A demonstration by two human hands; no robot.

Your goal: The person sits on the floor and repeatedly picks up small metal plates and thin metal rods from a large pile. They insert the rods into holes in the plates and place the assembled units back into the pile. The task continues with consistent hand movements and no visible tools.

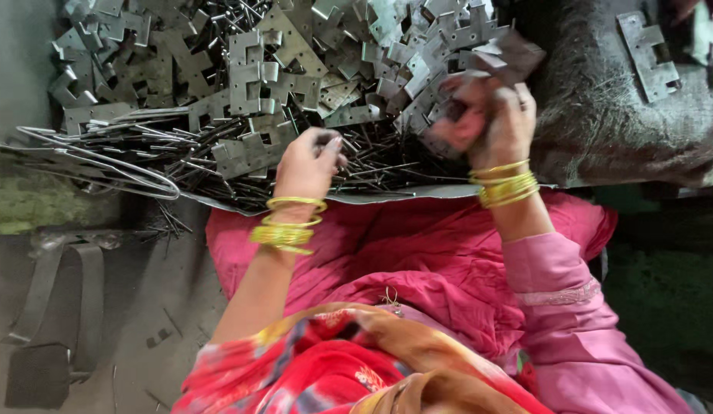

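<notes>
Left hand (309,162): forearm bare, extended forward, fingers curled in a loose pinch. Right hand (490,115): sleeved arm raised higher and further forward, fingers closed in a grasp. Hands well apart.

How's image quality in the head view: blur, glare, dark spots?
Head view: the right hand is motion-smeared around the hinge plate it grips; the left hand over the metal pins is slightly soft. Mild sheen on the pile of hinge plates, no blown glare. Floor at lower left is dim; lighting is flat and diffuse.
</notes>
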